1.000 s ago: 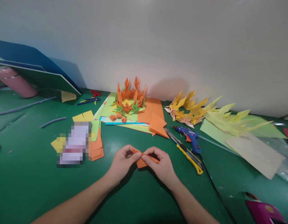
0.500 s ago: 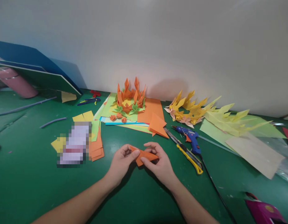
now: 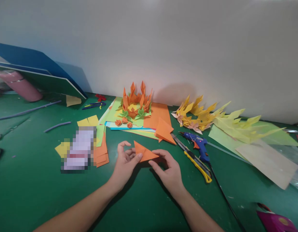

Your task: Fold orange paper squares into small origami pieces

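Note:
A small orange paper triangle [image 3: 143,152], folded, is held just above the green table [image 3: 38,190] between both hands. My left hand [image 3: 125,164] pinches its left side with thumb and fingers. My right hand [image 3: 168,169] grips its right corner from below. Behind them lies a larger folded orange triangle [image 3: 163,130] on a stack of coloured sheets [image 3: 129,125], topped by an orange folded-paper crown with small flowers [image 3: 135,102].
A yellow box cutter [image 3: 195,158] and a blue glue gun [image 3: 198,145] with its black cord lie right of my hands. Yellow folded paper shapes [image 3: 207,116] and pale sheets [image 3: 267,161] are further right. Orange and yellow squares [image 3: 100,151] sit left. Boards lean at the far left.
The orange paper has been lifted and turned from a flat narrow fold into an upright triangle. My left fingers have opened a little; both hands shifted slightly away from me.

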### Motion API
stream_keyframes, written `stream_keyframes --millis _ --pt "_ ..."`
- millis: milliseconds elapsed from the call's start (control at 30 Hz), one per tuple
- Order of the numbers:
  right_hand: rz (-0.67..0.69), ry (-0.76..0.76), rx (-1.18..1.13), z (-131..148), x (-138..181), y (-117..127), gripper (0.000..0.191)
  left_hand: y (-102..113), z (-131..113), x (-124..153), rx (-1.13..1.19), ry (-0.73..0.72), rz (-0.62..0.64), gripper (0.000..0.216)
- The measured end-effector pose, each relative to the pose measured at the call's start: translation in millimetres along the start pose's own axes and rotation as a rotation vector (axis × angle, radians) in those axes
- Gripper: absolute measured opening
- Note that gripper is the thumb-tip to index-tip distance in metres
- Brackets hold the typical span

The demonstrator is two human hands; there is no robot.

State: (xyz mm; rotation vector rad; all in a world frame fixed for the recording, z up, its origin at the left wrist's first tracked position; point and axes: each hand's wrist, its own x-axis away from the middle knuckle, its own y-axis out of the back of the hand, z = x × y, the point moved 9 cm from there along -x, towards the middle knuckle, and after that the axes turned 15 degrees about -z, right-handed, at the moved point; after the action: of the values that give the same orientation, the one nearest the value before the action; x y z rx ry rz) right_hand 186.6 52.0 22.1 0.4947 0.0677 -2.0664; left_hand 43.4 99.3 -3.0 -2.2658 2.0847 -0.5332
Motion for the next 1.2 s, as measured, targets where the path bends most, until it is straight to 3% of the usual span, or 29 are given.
stream_keyframes --millis 133,367,633,767,900,1200 --pt "-0.045 0.176 0.119 12 -1 6 0.010 -1 -5 0 -0.233 -0.127 0.039 0.012" --pt "-0.058 0.309 0.198 20 1 8 0.007 2 -3 0 -0.293 -0.112 0.009 0.015" --pt "-0.077 0.301 0.239 19 -1 9 0.002 5 -2 -3 -0.342 -0.144 -0.010 0.017" --pt "0.007 0.276 0.174 19 -1 1 0.007 3 -2 -2 -0.360 -0.168 0.006 0.015" --pt "0.097 0.230 0.129 15 1 -7 0.006 3 -7 -2 -0.342 -0.179 -0.005 0.010" --pt "0.095 0.078 0.079 1 -1 -7 0.013 2 -5 -5 -0.320 -0.161 0.020 0.011"
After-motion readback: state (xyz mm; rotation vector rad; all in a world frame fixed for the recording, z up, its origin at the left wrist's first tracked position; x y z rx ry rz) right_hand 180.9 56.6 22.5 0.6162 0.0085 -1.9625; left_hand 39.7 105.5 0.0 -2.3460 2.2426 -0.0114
